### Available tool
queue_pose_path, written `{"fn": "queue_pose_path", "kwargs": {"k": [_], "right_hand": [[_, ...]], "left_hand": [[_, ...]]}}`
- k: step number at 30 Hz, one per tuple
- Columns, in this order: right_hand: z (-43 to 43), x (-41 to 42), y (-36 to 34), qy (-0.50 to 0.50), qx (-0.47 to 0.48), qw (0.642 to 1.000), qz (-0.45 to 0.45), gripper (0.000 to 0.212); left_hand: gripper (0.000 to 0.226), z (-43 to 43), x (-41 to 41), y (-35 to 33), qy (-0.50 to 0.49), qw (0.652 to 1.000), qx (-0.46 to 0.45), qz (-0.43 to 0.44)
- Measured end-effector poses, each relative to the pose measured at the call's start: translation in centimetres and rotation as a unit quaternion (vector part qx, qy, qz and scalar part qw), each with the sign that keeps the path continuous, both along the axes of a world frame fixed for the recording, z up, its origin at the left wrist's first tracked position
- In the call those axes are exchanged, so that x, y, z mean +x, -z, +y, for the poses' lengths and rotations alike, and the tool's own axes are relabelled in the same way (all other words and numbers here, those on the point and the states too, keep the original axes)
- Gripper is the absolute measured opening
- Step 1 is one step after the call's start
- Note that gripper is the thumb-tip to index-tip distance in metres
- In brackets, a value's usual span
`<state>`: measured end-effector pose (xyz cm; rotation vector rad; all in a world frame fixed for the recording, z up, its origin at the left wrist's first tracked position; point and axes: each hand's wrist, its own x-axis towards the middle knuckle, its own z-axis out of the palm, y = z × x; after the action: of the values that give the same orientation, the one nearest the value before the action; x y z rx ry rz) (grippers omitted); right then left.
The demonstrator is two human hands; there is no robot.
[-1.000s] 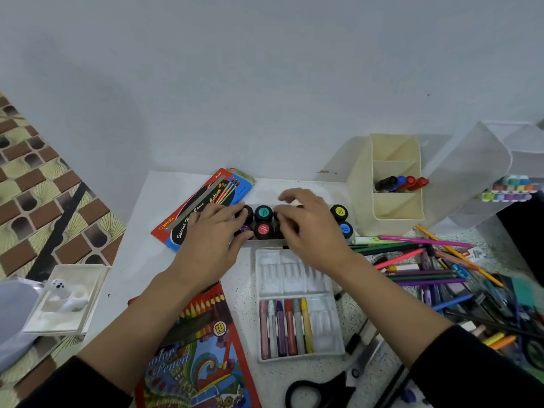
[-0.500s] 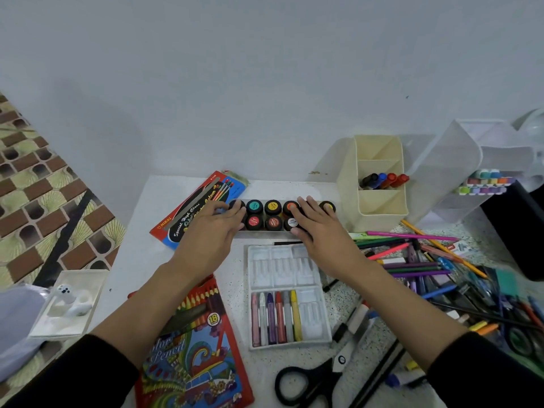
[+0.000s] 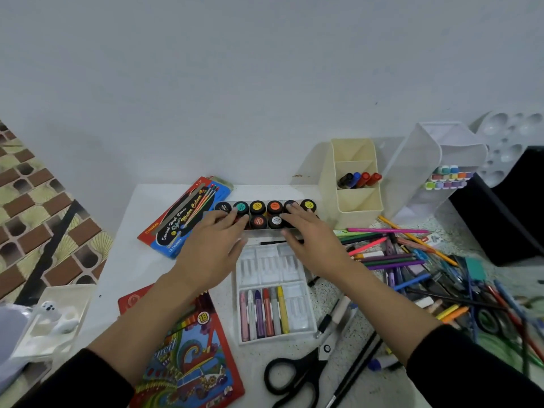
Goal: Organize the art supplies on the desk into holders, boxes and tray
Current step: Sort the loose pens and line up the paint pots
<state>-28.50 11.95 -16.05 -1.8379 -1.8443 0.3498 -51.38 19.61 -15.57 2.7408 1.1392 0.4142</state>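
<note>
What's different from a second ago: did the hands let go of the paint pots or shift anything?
The right hand slid from the middle of the paint pot tray toward its right end, uncovering the middle pots; its fingers now lie flat. The left hand stayed on the left end. Nothing was picked up. The tray, crayon tray and cream holder look unmoved.

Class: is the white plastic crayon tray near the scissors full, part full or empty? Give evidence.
Part full. The white plastic crayon tray holds six coloured crayons in its near section; the far section's slots lie bare.
</note>
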Motion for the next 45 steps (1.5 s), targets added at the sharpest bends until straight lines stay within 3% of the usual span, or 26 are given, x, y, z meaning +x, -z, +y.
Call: {"fn": "queue_pose_path", "kwargs": {"k": [8,14,18,25,29,34,40,45], "right_hand": [[-8.2,0.9,-2.3,0.066,0.051,0.988,0.133,0.022],[-14.9,6.1,-2.7,0.136,0.042,0.988,0.063,0.014],[-16.6,10.5,-1.4,0.134,-0.006,0.991,-0.006,0.011],[-16.1,14.0,-0.4,0.027,-0.016,0.997,-0.077,0.013],[-15.5,15.0,-0.8,-0.009,-0.039,0.993,-0.107,0.025],[-13.6,15.6,-1.6,-0.029,-0.003,0.995,-0.091,0.021],[-10.3,15.5,-2.1,-0.072,-0.053,0.988,-0.123,0.028],[-9.1,15.4,-2.7,-0.087,-0.098,0.983,-0.132,0.021]], "left_hand": [[0.038,-5.5,3.8,-0.8,0.098,0.978,-0.102,-0.156],[0.035,-8.7,7.8,1.3,0.155,0.972,-0.118,-0.132],[0.044,-10.1,10.6,1.7,0.119,0.981,-0.104,-0.113],[0.041,-11.8,14.4,1.7,0.047,0.997,-0.061,-0.006],[0.031,-12.3,15.5,1.0,-0.029,0.998,-0.05,-0.029],[0.014,-13.7,15.1,0.9,-0.091,0.994,-0.021,-0.054],[0.023,-14.1,15.1,0.5,-0.105,0.994,-0.022,-0.03],[0.022,-14.1,14.9,0.4,-0.105,0.994,-0.028,-0.023]]}}
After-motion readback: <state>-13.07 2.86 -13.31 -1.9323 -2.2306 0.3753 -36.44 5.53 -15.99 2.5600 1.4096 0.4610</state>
